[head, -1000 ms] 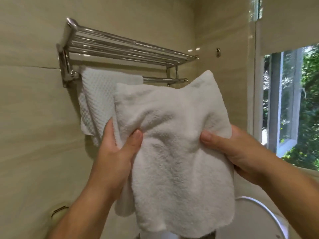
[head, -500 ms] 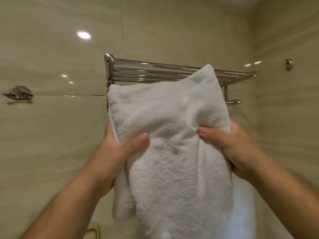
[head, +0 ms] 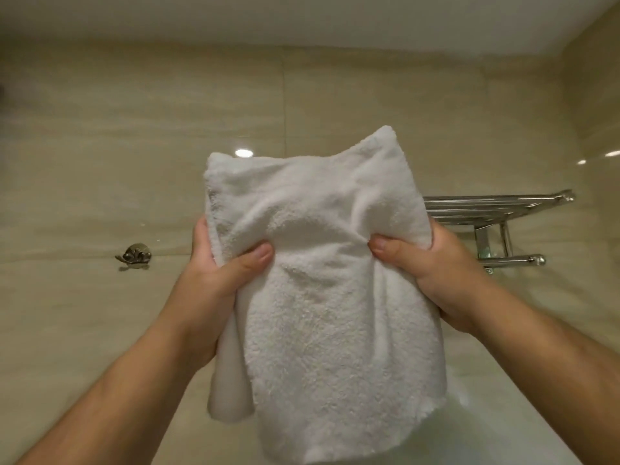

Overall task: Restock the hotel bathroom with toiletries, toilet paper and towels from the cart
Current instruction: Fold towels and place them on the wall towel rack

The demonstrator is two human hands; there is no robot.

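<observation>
Nearest, at bottom, two bare forearms reach up from the lower corners. Left hand (head: 214, 280) grasps the towel (head: 335, 313) at its left edge, thumb on the front, fingers hidden behind. Right hand (head: 432, 273) grasps the right edge the same way. White terry towel, folded, is held up in the air mid-frame, with its lower part hanging loose and another layer hanging behind at lower left. Farther, on the right, a chrome rack (head: 496, 209) is mounted on the beige tiled wall (head: 100, 162), its left end hidden behind the towel. Far left, a small metal hook (head: 136, 255) is on the same wall.
</observation>
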